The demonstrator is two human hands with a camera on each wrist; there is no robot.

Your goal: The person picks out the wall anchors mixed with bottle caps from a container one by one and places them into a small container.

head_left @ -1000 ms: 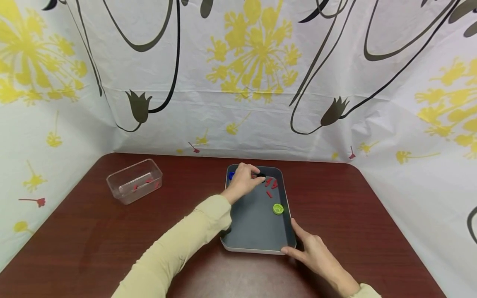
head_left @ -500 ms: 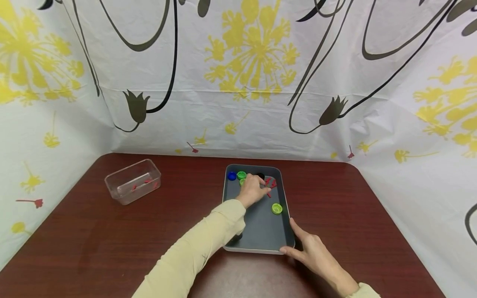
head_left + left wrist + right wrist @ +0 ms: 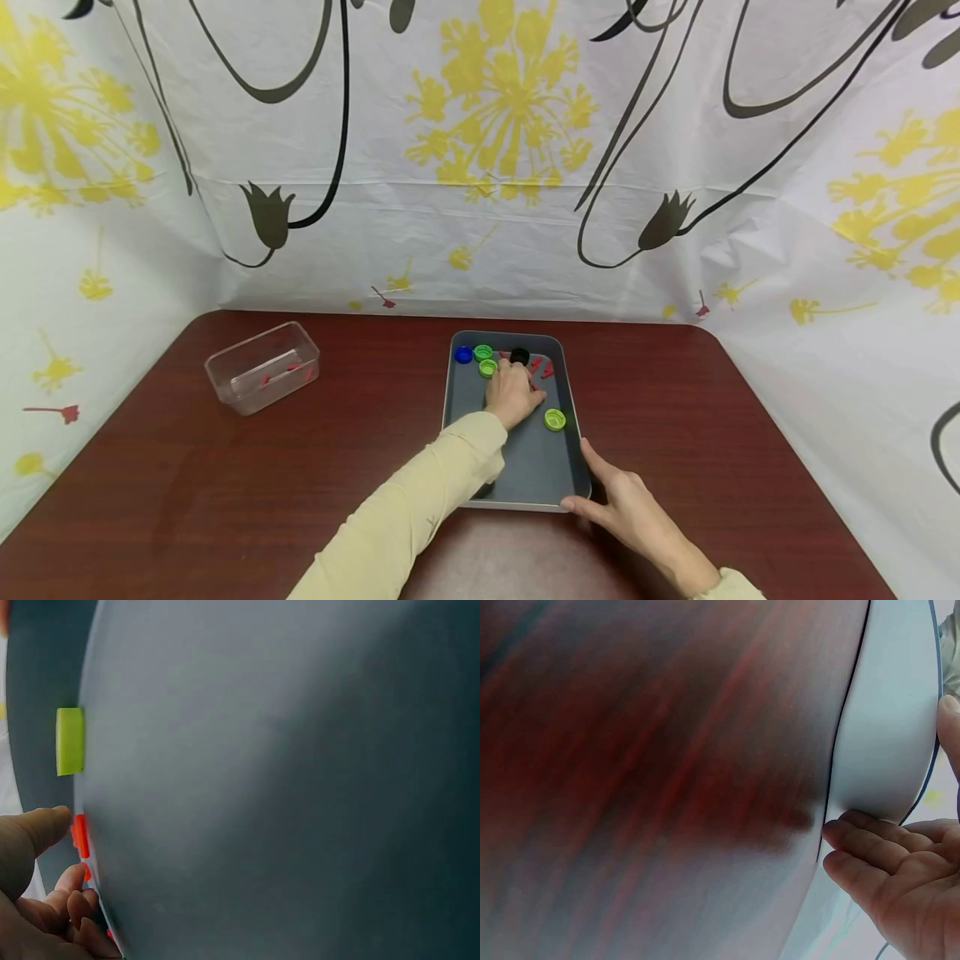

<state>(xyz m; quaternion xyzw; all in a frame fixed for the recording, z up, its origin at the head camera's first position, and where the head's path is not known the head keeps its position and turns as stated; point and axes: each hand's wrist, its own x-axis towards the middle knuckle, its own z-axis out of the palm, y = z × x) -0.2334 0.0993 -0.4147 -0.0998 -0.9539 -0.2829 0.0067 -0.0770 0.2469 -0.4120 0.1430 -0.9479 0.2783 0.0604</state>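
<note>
A grey tray [image 3: 536, 475] lies on the table, holding small red pieces [image 3: 548, 368] and round caps. My left hand [image 3: 512, 398] reaches down into it, thumb and fingertips apart beside a red piece [image 3: 81, 836] in the left wrist view. Past its fingers is a black cap [image 3: 519, 356]; a yellow-green cap [image 3: 555, 419] lies to the right of the hand. My right hand [image 3: 626, 504] rests against the tray's near right corner, thumb at the near edge. In the right wrist view its straight fingers [image 3: 866, 844] touch the tray's outer wall.
A blue cap [image 3: 463, 354], a green cap [image 3: 483, 352] and a lime cap [image 3: 487, 367] sit at the tray's far left. A clear plastic box [image 3: 258, 371] with several red pieces stands on the table's left. A patterned sheet [image 3: 450, 250] hangs behind the table.
My left hand has moved right and nearer across the tray, down toward the red pieces, uncovering the green and lime caps. The right hand stays at the tray's corner.
</note>
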